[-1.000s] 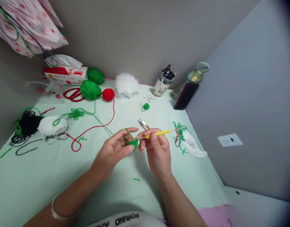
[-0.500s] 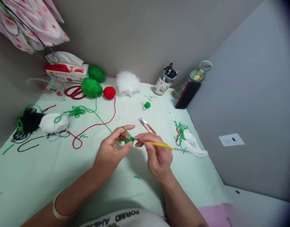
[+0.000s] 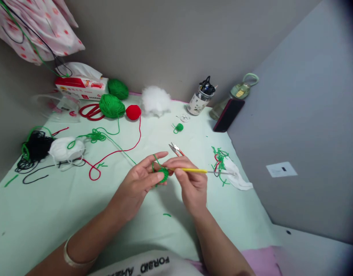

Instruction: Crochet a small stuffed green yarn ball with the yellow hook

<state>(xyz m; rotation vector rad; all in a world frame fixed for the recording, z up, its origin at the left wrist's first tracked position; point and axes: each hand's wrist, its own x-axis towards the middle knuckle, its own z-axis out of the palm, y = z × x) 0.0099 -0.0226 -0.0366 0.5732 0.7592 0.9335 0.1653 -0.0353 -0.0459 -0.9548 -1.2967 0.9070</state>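
My left hand (image 3: pixel 142 182) pinches a small green crochet piece (image 3: pixel 164 175) between thumb and fingers, its index finger raised with green yarn looped over it. From that finger the yarn runs back left toward a green yarn ball (image 3: pixel 112 106). My right hand (image 3: pixel 191 182) is closed around a crochet hook with a yellow handle (image 3: pixel 190 170). The hook's tip meets the piece's upper edge, where fingers partly hide it. Just beyond my right hand lie thread snips (image 3: pixel 175 148), their handles partly covered by it.
A red yarn ball (image 3: pixel 133 112), white stuffing (image 3: pixel 156 100) and a pen jar (image 3: pixel 198 101) line the back. Black yarn (image 3: pixel 38 146) and white yarn (image 3: pixel 66 148) lie left. On the right are a phone (image 3: pixel 229 115) and green scraps on a white cloth (image 3: pixel 236 174).
The green crochet piece has turned so more of its round face shows. My left hand has shifted slightly right; the hook in my right hand lies more level.
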